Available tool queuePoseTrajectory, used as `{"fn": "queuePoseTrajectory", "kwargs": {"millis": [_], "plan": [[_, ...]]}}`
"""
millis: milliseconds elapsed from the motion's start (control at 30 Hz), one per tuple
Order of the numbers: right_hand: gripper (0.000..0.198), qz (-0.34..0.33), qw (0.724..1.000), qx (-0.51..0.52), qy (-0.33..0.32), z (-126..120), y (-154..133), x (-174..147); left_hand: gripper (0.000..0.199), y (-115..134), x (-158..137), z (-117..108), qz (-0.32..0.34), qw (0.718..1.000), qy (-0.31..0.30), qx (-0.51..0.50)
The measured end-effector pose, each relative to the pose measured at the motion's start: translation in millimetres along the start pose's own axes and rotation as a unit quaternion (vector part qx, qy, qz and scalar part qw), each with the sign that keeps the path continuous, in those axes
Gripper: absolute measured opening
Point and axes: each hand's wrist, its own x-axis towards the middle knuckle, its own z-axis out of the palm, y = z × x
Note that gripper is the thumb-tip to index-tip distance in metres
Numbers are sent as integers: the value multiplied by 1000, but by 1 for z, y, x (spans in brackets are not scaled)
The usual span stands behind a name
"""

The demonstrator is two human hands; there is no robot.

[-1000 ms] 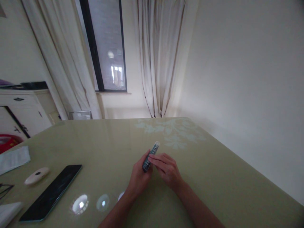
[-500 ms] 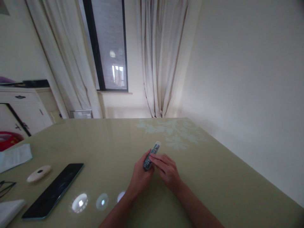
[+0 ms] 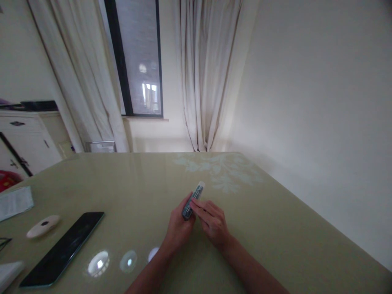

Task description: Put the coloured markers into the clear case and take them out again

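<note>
Closest to my feed, two bare forearms come in from the bottom edge over a glossy olive-green table (image 3: pixel 137 196), and at the lower left a white object (image 3: pixel 9 273) is cut off by the border. Just beyond it a black slab with a thin teal edge (image 3: pixel 63 251) lies flat and slanted, with round light reflections (image 3: pixel 98 263) to its right, one partly behind the left forearm. Ahead of the forearms I have the left hand (image 3: pixel 180 226) wrapped around a slim dark object (image 3: pixel 196 194), gripping its lower part with the thumb along its side. The right hand (image 3: pixel 214 220) has its fingers together and bent, their tips touching that same object about midway along; I cannot tell whether they pinch it or only press on it. The object sits between the two hands, over the middle of the table, its pale end slanting away and to the right. I cannot make out its printed markings. Off to the left are a cream oval piece (image 3: pixel 43 227) with a dark spot and, farther on, a pale folded sheet (image 3: pixel 15 203). A pale leafy pattern (image 3: pixel 226 175) marks the table's far right; past it stand a white cabinet (image 3: pixel 27 139), cream curtains (image 3: pixel 205 73) and a dark-framed window (image 3: pixel 141 49).
</note>
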Motion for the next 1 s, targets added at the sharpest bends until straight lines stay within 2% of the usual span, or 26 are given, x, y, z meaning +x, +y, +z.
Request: {"fn": "queuePoseTrajectory", "kwargs": {"millis": [300, 467, 567, 700, 833, 1000], "plan": [[50, 19, 1000, 18, 9, 6, -4, 2, 58, 0, 2, -5, 2, 1000, -20, -4], [47, 98, 993, 13, 60, -6, 8, 6, 55, 2, 4, -8, 12, 999, -31, 2], [50, 128, 990, -27, 42, -16, 22, 4, 53, 4, 4, -9, 13, 999, -41, 16], [44, 109, 993, -38, -3, -22, 34, 2, 55, 7, 3, -8, 15, 998, -61, 15], [36, 93, 995, -24, 36, -18, 35, 2, 54, 9, 2, -7, 17, 998, -62, 3], [41, 89, 995, -17, 46, -12, 38, -4, 58, 9, 3, -6, 8, 998, -59, -3]]}}
